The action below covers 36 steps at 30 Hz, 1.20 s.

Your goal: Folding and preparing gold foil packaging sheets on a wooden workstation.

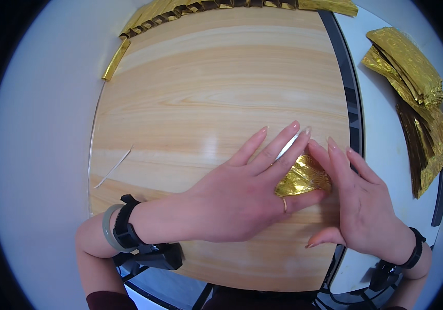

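A crinkled sheet of gold foil paper (304,176) lies on the wooden table, partly under my left hand (247,191). That hand is spread flat, its fingers apart and its thumb along the paper's near edge. A pale silvery strip shows between its fingers at the paper's far left. My right hand (363,206) stands at the right of the paper, fingers stretched and thumb held apart. Its fingertips come close to the left fingertips; whether they touch the paper cannot be made out. The rest of the paper is hidden under the left hand.
Folded gold paper pieces (200,9) stand in a row along the far edge of the wooden table (216,77). One gold strip (115,60) lies at the far left, a thin white tie (114,166) nearer. Fanned gold paper stacks (407,67) rest on the white table at right, past a dark gap.
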{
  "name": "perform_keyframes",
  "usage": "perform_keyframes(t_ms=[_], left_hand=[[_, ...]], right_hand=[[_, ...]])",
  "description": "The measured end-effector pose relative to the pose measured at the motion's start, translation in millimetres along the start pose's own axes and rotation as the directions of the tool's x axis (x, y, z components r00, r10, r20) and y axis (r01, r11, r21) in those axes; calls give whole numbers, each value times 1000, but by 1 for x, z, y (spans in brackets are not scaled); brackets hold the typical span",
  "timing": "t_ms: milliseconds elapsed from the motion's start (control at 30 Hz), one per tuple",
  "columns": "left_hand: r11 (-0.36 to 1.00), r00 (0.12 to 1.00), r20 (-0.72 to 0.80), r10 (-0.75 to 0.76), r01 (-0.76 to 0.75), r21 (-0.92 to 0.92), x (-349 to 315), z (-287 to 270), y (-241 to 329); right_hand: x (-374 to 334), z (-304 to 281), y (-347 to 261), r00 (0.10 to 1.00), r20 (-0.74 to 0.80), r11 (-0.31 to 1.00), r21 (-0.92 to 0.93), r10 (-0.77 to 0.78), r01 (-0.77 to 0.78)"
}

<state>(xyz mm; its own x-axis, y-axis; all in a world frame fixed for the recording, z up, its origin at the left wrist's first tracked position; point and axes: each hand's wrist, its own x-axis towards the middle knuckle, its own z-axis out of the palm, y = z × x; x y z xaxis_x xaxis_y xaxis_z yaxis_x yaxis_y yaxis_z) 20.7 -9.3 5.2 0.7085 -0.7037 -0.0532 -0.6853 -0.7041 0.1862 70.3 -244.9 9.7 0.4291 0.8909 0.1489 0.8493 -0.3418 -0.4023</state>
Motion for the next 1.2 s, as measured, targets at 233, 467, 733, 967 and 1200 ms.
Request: perform_keyframes(t_ms=[233,467,733,967,1200], left_hand=[[992,989,-145,22,-39,-119,-4,1,0],[989,991,-118,63,-78,-123,-8,1,-1],[992,998,59,-19,26,-121,-40,-7,5],[988,975,208,-80,105,-113,-77,-18,-1],[988,981,186,-49,75,-136,-78,-12,-2]], right_hand=[[7,-16,-6,996,89,994,-103,-18,27],[7,-17,-11,965,261,975,-211,-10,67],[9,-23,-12,953,304,977,-200,-11,75],[3,-21,-18,961,275,959,-278,21,58],[20,-2,-42,966,247,981,-155,-74,115]])
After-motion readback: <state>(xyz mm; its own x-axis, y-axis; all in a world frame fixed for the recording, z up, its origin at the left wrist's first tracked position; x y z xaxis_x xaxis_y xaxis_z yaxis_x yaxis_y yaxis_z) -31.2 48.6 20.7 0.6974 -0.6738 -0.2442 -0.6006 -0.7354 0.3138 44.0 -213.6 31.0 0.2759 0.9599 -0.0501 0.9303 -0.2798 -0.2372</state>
